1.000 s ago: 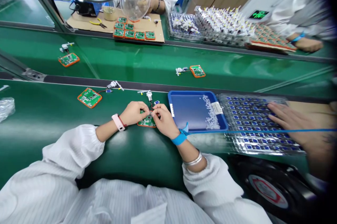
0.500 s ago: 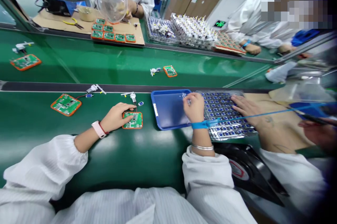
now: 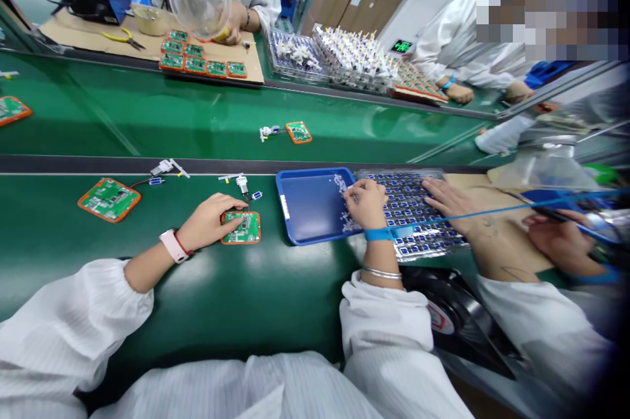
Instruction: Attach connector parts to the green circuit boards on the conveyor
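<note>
My left hand (image 3: 210,220) rests around the left side of a green circuit board (image 3: 250,228) with an orange rim, thumb on its face and fingers along its upper edge. Above that board lie a wired white connector part (image 3: 241,184) and a small blue-and-white piece (image 3: 257,195). My right hand (image 3: 367,203) is over the right side of a blue tray (image 3: 315,239), fingertips pinched together; whatever is between them is too small to make out. Small whitish bits (image 3: 339,182) lie scattered along that side of the tray.
Another board (image 3: 109,199) with a wired part lies left. Right of the tray, a co-worker's hand (image 3: 447,203) rests on a clear tray of blue pieces (image 3: 408,222). A blue cord (image 3: 492,212) stretches rightward from my wrist. A black reel (image 3: 457,310) stands below. The belt (image 3: 207,123) carries boards.
My right hand has shifted slightly right and down over the tray, uncovering more whitish bits. My left hand stays on its board. Boards on the belt have moved left; the whole view shifted a little.
</note>
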A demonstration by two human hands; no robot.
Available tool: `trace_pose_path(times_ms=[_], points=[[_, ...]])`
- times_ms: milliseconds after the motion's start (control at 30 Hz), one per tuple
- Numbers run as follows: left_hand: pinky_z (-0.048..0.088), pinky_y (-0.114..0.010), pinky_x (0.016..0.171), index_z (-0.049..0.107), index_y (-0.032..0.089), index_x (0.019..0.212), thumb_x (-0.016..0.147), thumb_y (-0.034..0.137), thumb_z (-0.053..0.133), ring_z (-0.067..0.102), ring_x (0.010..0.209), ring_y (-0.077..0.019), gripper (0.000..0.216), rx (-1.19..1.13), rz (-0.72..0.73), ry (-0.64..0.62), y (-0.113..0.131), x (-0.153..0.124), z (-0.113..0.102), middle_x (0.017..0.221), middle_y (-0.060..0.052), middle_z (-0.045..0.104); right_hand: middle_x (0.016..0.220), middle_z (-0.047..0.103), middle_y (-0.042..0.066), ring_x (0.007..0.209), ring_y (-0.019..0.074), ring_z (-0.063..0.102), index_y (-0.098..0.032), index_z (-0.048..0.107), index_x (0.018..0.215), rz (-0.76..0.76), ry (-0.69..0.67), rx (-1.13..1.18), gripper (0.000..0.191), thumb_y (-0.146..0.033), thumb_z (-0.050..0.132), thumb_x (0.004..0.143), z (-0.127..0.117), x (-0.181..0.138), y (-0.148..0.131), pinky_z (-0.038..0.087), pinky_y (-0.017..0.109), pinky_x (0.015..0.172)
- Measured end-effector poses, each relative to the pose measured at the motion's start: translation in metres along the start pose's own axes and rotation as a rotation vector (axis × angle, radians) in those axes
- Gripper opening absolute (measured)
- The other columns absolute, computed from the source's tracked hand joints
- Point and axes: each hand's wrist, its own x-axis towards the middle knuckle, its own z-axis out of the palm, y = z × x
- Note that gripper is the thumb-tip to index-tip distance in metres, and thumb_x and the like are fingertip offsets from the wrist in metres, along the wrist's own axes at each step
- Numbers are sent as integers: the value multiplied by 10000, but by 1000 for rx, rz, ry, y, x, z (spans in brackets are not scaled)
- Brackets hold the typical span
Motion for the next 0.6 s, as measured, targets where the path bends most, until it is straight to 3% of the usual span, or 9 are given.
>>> trace_pose_path(times_ms=[233, 433, 500, 600], points=[[445, -361, 877, 599, 192, 1086, 852, 387, 500, 561, 997, -224, 320, 16, 4, -17, -4, 0, 1, 1067, -60, 654, 1113, 521, 123, 984, 284, 377, -153, 634, 727, -41, -113, -59, 154, -187, 504, 802, -9, -3, -7, 339, 422, 773], [450, -371, 865, 618, 192, 1059, 843, 412, 510, 573, 986, -235, 328, 12, -5, -2, -6, 1, 0, 1055, -59, 663, 1033, 548, 145, 944, 280, 395, -152, 578, 661, -64, -96, 37, 120, -178, 554, 775, -10, 3, -1, 327, 439, 760], [458, -364, 844, 631, 198, 1034, 839, 398, 517, 585, 961, -230, 302, -7, -22, 16, -2, 2, 1, 1034, -55, 672, 1005, 549, 143, 940, 275, 409, -160, 564, 651, -127, -7, 137, 130, -189, 552, 778, -12, 0, -13, 333, 447, 769], [461, -349, 823, 660, 194, 944, 840, 352, 530, 606, 896, -208, 229, -71, -37, 77, 7, 4, 4, 959, -48, 691, 1039, 538, 105, 987, 249, 450, -182, 559, 724, -347, 118, 410, 109, -210, 515, 819, -16, -15, -65, 353, 445, 843]])
